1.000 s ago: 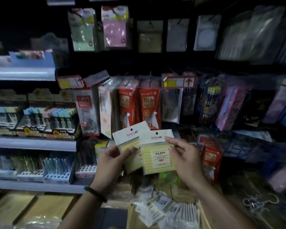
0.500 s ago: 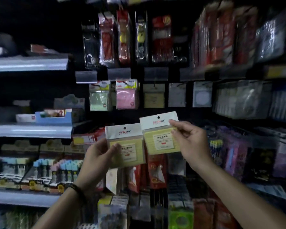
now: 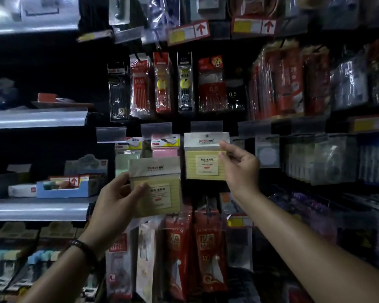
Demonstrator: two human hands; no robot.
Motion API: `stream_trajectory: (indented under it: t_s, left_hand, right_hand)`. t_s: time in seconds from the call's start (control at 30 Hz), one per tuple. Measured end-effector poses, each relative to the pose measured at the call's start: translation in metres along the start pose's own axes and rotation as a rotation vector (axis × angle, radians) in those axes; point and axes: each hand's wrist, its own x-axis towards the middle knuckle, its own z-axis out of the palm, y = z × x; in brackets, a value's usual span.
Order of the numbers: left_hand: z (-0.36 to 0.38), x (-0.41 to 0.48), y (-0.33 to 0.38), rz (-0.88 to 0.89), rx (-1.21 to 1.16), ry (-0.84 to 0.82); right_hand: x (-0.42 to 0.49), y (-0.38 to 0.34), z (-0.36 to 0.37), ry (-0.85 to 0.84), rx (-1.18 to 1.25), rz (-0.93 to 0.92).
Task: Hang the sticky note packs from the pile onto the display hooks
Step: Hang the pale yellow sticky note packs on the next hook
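Head view: you hold a sticky note pack in each hand at the display wall.
Your right hand (image 3: 241,165) pinches the right edge of a yellow, clear-wrapped, white-headed pack (image 3: 204,162), raised just under a grey label holder (image 3: 206,126). Your left hand (image 3: 116,197) grips a matching second pack (image 3: 162,182), lower, left and nearer.

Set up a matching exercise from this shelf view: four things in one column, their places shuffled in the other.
Things:
1. right-hand pack
2. left-hand pack
3. pink pack
4. blue box

Places:
a. on the left shelf
b. held higher, right of the pink one
c. hanging, partly hidden by a held pack
d. held lower, overlapping the pink one

Pairs: 1-b, 2-d, 3-c, 4-a
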Motion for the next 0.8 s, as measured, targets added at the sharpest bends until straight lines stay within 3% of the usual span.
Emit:
stream_trajectory:
  t_s: [0.43,0.67,0.8]
  left_hand:
    - [0.015,0.009,0.011,0.023,0.03,-0.015]
    - [0.017,0.012,0.011,0.01,0.028,-0.009]
    - [0.018,0.011,0.009,0.009,0.033,-0.021]
  right_hand:
    - [0.018,0.017,0.009,0.0,-0.147,-0.015]
    - [0.018,0.014,0.002,0.014,-0.119,-0.102]
    - [0.021,0.017,0.001,0.001,-0.226,-0.157]
